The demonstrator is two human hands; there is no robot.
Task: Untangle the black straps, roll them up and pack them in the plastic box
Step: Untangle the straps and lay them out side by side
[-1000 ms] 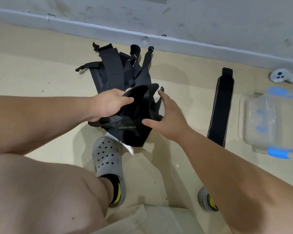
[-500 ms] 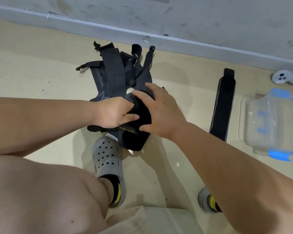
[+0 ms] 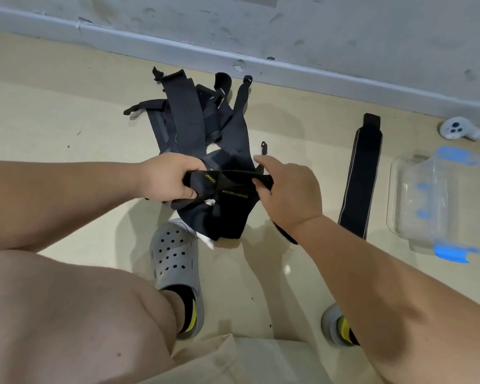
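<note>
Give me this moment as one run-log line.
phase: untangling | left hand: grips black strap | right hand: pinches same strap | tangled pile: on floor | flat strap: beside plastic box

I'm looking at a plain indoor room: beige floor (image 3: 53,120) beneath the left hand (image 3: 165,180), scuffed grey wall (image 3: 344,29) and skirting (image 3: 150,48) beyond it.

Small yellow letters that read roughly "XUEVING" stand on the black strap (image 3: 233,209), on the part hanging between the left hand (image 3: 166,180) and the right hand (image 3: 286,189), slightly nearer the right. Just beside the left hand's fingertips, a twisted fold of the same strap shows a yellow fragment ending in "ING". No other writing can be read.
</note>
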